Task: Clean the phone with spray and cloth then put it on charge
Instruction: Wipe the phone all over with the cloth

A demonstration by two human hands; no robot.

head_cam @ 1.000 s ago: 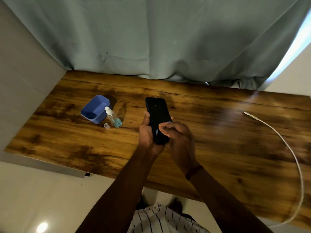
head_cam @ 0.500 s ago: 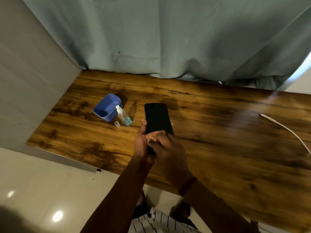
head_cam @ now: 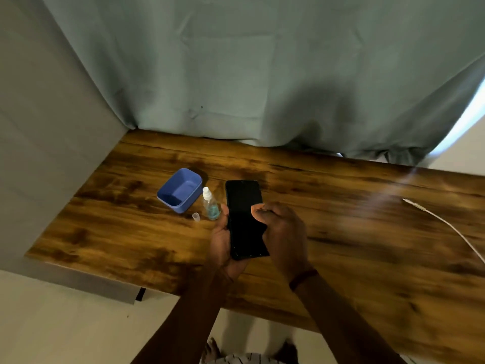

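Note:
A black phone with a dark screen is held face up just above the wooden table. My left hand cups it from the left and below, thumb on its left edge. My right hand lies against the phone's right side, its bunched fingertips pressing on the screen near the middle. No cloth shows in either hand. A small clear spray bottle with blue liquid stands just left of the phone. The white charging cable lies far right, its plug end pointing left.
A blue plastic tub sits left of the bottle, with a small clear cap in front of it. A grey-green curtain hangs behind the table and a grey wall bounds the left side.
My right hand's fingertips have slid from the phone's lower end up to mid-screen at its right edge, uncovering the bottom. The left hand keeps its hold. The view has shifted.

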